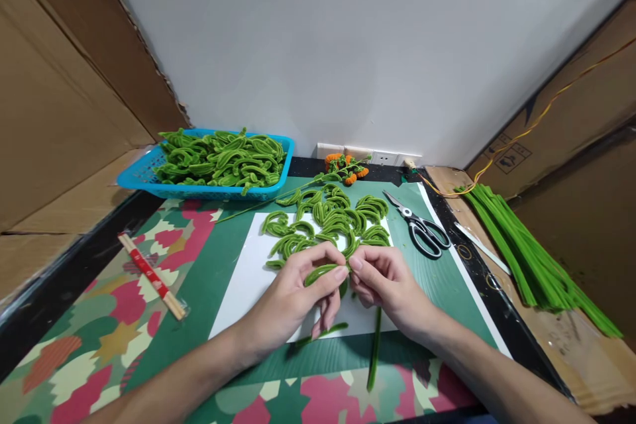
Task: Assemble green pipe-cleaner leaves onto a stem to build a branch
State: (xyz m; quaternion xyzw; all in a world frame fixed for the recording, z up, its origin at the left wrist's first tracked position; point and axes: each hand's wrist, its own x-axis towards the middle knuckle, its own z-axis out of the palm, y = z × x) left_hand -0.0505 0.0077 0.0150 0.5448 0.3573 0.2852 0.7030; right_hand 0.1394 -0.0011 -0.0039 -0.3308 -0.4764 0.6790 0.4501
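My left hand (318, 281) pinches a curved loop of green pipe cleaner (320, 273) above a white sheet of paper (243, 285). Close beside it, my right hand (380, 275) has thumb and forefinger pressed together on the same piece, where the fingertips of both hands almost meet. Below my right hand a straight green pipe cleaner stem (375, 351) hangs down toward the table's near side. A short green piece (322, 332) lies under my left fingers. Many bent green pipe cleaner shapes (330, 212) are spread on the paper just beyond my hands.
A blue basket (126, 175) heaped with green shapes stands at the back left. Black-handled scissors (420, 228) lie right of the paper. Orange pipe cleaner flowers (350, 175) rest behind. Wrapped chopsticks (152, 275) are at left; long green pipe cleaners (527, 245) lie on cardboard at right.
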